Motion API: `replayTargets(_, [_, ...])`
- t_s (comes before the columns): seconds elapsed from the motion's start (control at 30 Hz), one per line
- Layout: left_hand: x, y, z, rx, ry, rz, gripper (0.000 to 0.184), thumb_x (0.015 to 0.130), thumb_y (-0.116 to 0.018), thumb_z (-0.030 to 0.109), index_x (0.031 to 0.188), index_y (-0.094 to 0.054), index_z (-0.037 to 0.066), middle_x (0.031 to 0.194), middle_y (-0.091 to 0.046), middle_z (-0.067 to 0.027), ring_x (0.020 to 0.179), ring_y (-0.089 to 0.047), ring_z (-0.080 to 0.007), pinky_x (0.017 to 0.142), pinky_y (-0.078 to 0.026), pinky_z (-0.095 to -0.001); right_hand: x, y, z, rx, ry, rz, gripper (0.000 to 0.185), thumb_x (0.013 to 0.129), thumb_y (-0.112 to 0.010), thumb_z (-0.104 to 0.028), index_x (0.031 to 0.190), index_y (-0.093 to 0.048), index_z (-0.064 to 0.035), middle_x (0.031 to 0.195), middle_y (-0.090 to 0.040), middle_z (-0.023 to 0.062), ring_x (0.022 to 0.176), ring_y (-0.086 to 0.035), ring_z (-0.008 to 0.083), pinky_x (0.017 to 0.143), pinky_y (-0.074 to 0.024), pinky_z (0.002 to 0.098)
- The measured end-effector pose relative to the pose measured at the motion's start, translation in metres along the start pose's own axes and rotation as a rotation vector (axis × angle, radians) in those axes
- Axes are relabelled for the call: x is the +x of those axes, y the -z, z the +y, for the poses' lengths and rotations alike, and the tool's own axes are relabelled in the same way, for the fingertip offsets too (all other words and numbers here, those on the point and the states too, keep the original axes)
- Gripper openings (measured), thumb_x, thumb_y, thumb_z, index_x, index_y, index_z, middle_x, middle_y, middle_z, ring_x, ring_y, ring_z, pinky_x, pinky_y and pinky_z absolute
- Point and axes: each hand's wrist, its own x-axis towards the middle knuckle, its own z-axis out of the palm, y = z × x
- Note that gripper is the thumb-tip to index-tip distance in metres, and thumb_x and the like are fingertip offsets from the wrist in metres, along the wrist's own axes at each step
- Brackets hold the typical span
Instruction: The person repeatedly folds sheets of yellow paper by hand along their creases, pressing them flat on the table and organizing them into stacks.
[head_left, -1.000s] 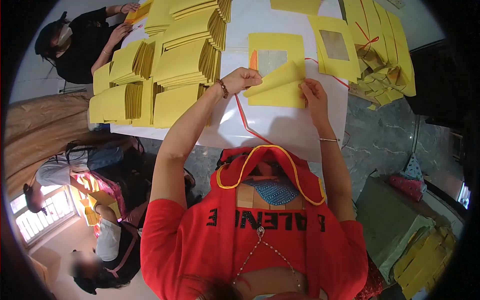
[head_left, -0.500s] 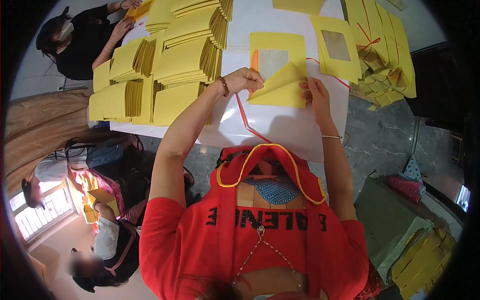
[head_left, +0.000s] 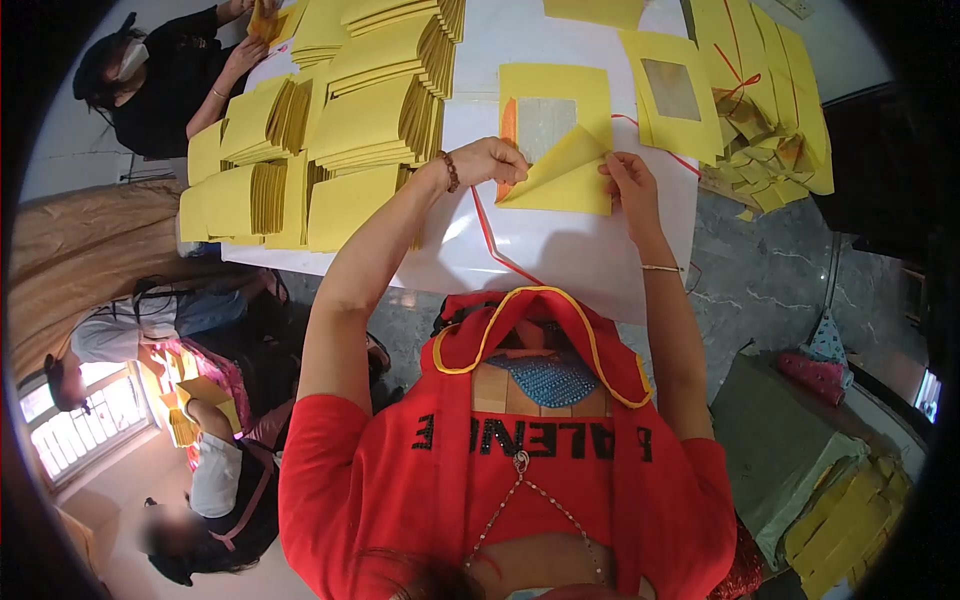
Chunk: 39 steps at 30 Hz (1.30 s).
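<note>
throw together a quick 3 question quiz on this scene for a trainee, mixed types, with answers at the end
1. Multiple choice: what are the fingers of the left hand on?
a) a necklace
b) a lifted flap of the yellow sheet
c) a face mask
2. True or false: the beaded bracelet is on the left wrist.
3. Fill in the colour: the thin ribbon beside the left hand is ____.

Key: 1 b; 2 true; 3 red.

Brown draped cloth [head_left: 90,240], bright window [head_left: 85,430].
</note>
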Motion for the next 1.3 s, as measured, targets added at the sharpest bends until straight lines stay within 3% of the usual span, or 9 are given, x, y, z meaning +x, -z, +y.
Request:
replayTargets(0.4, [-0.001,-0.002,-0.004,-0.027,-0.034,-0.003,0.012,0.086,-0.058,0.011,0.088,-0.061,0.0,0.077,-0.054,0.0021,0.075,-0.051,-0.0065,0.071,-0.043,-0.0227,0.003,0.004,0.003,0.136,-0.05,0.028,0.022,0.088,-0.058,-0.029,0.094,-0.057,-0.0075,0.078,-0.057,-0.0016,0.059,-0.049,0.0055,0.051,-0.0361,0.0194])
replayTargets(0.47, [0.001,0.0,-0.009,-0.051,-0.035,-0.011,0.013,0.088,-0.058,0.013,0.089,-0.061,0.0,0.076,-0.053,0.0024,0.074,-0.05,-0.0062,0.07,-0.043,-0.0225,0.006,0.006,0.007,-0.019,0.111,0.185,0.022,0.087,-0.059,-0.029,0.092,-0.056,-0.0074,0.082,-0.057,-0.0007,0.06,-0.05,0.0065,0.052,-0.0367,0.0197])
replayTargets(0.6, [0.0,0.002,-0.01,-0.096,-0.048,-0.036,0.016,0.089,-0.056,0.015,0.089,-0.06,0.0,0.077,-0.055,0.0027,0.073,-0.052,-0.0058,0.067,-0.044,-0.0221,0.0,0.007,-0.002,-0.059,0.292,0.254,0.023,0.088,-0.059,-0.027,0.095,-0.054,-0.0062,0.086,-0.058,0.0024,0.067,-0.055,0.0096,0.054,-0.0416,0.0212])
replayTargets(0.67, [0.0,0.001,-0.007,-0.1,-0.035,-0.044,0.016,0.089,-0.056,0.015,0.09,-0.06,-0.001,0.078,-0.056,0.0025,0.073,-0.052,-0.0059,0.067,-0.045,-0.0222,-0.005,0.002,-0.012,0.226,0.091,0.012,0.029,0.091,-0.054,-0.028,0.107,-0.046,-0.0057,0.088,-0.058,0.0073,0.076,-0.06,0.0143,0.062,-0.0492,0.0251])
replayTargets(0.7, [0.0,0.001,-0.007,-0.102,-0.032,-0.036,0.016,0.089,-0.056,0.015,0.09,-0.06,-0.001,0.079,-0.056,0.0018,0.074,-0.053,-0.0061,0.068,-0.045,-0.0223,-0.006,-0.002,-0.014,0.226,0.094,0.016,0.029,0.091,-0.054,-0.028,0.107,-0.046,-0.0057,0.088,-0.058,0.0073,0.076,-0.06,0.0143,0.062,-0.0492,0.0251])
replayTargets(0.77, [0.0,0.001,-0.008,-0.102,-0.031,-0.025,0.016,0.089,-0.056,0.014,0.091,-0.061,-0.001,0.08,-0.057,0.0012,0.074,-0.053,-0.0062,0.068,-0.045,-0.0225,-0.007,-0.012,-0.017,0.314,-0.173,-0.031,0.034,0.094,-0.047,-0.029,0.116,-0.037,-0.0065,0.092,-0.058,0.0123,0.082,-0.062,0.0187,0.072,-0.0532,0.0299])
replayTargets(0.9, [-0.003,-0.002,-0.004,-0.032,-0.051,-0.031,0.015,0.087,-0.058,0.013,0.09,-0.062,-0.001,0.082,-0.057,0.0009,0.078,-0.053,-0.0072,0.074,-0.043,-0.0231,-0.001,-0.013,-0.008,0.418,-0.145,-0.023,0.037,0.094,-0.045,-0.028,0.12,-0.032,-0.0057,0.098,-0.057,0.0148,0.086,-0.062,0.0211,0.075,-0.0537,0.0312])
replayTargets(1.2, [-0.005,-0.006,0.01,0.077,-0.009,-0.01,0.012,0.085,-0.059,0.009,0.09,-0.063,-0.001,0.082,-0.056,0.0009,0.081,-0.051,-0.0077,0.078,-0.041,-0.0233,0.004,-0.011,0.008,0.487,-0.106,-0.015,0.022,0.094,-0.047,-0.02,0.107,-0.052,-0.0032,0.092,-0.059,0.0031,0.079,-0.058,0.0087,0.07,-0.0479,0.0214])
replayTargets(1.3, [-0.005,-0.005,0.008,0.091,-0.027,-0.007,0.013,0.086,-0.059,0.01,0.091,-0.063,0.0,0.083,-0.057,0.0004,0.082,-0.052,-0.0086,0.078,-0.042,-0.0239,0.001,-0.012,0.002,0.428,-0.114,-0.002,0.022,0.093,-0.048,-0.02,0.107,-0.053,-0.004,0.091,-0.06,0.002,0.079,-0.058,0.0079,0.068,-0.0477,0.0209])
